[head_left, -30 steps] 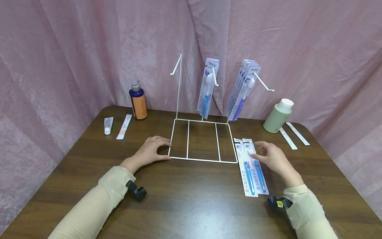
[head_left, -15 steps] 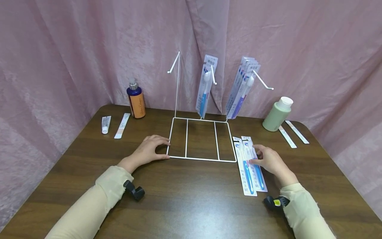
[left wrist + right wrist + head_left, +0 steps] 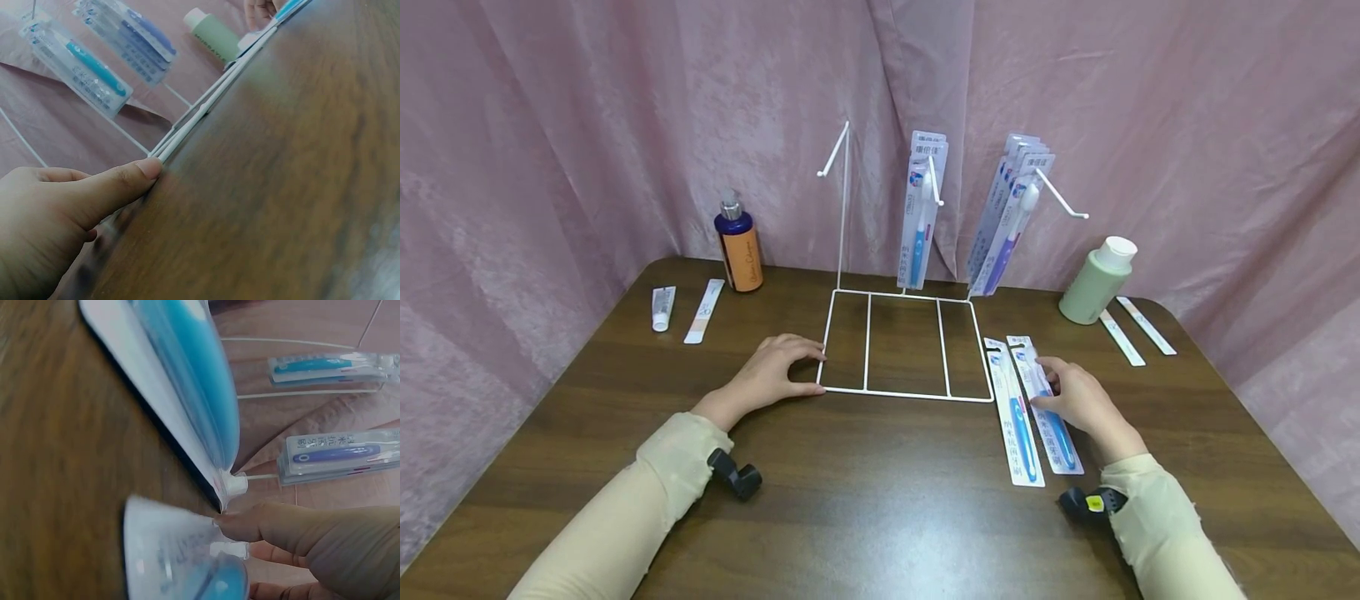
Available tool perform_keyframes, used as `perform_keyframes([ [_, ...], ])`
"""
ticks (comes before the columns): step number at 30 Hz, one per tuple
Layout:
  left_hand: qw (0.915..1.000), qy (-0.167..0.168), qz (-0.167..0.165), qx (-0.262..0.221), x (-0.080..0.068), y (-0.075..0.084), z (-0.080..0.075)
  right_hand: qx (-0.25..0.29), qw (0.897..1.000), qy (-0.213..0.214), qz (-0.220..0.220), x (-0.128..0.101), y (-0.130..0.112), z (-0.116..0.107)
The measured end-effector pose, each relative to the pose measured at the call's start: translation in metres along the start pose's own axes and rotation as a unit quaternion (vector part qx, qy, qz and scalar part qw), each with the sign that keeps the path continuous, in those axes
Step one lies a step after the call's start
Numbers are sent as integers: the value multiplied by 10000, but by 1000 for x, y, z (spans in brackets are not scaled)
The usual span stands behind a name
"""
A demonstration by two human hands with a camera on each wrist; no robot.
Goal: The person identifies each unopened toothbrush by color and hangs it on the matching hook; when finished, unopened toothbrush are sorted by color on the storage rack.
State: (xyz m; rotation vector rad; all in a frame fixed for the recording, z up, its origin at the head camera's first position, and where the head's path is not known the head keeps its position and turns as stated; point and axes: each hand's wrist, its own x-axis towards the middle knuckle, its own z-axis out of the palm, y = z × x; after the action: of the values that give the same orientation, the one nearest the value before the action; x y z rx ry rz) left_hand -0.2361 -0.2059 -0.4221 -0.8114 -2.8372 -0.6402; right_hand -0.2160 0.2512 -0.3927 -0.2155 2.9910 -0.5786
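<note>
A white wire display rack [image 3: 910,396] stands on the table. My left hand [image 3: 775,367] rests on its left side, thumb at the front corner [image 3: 156,159] and fingers spread along the side rail. Two packaged toothbrushes with blue handles lie beside the rack's right side. My right hand [image 3: 1078,400] grips the right-hand toothbrush pack [image 3: 1063,446] by its long edges, thumb on the left edge, fingers across the right. Left of it lies the other toothbrush pack [image 3: 1018,429]. More packs hang from the rack: blue ones [image 3: 920,221] on the middle hook, purple ones [image 3: 1011,225] on the right.
The rack's left hook [image 3: 832,154] carries nothing. Back left are an orange-labelled pump bottle [image 3: 741,254], a small tube [image 3: 663,308] and a slim white packet [image 3: 703,312]. Back right stand a green bottle [image 3: 1093,287] and two slim packets [image 3: 1146,327]. A pink curtain hangs behind.
My right fingers have come down onto the right toothbrush pack, which has shifted right and turned slightly, opening a gap from its neighbour. My left hand stays at the rack.
</note>
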Motion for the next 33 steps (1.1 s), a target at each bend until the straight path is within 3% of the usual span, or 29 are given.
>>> perform_keyframes([
  [12,10000,7,45,-23,1,-2,1,108,9995,286,45,0,2,3],
  [24,10000,21,28,-9,1,-2,1,953,9940,340,421,4,9,7],
  [33,10000,24,28,5,0,-2,2,1124,9915,369,538,4,14,8],
])
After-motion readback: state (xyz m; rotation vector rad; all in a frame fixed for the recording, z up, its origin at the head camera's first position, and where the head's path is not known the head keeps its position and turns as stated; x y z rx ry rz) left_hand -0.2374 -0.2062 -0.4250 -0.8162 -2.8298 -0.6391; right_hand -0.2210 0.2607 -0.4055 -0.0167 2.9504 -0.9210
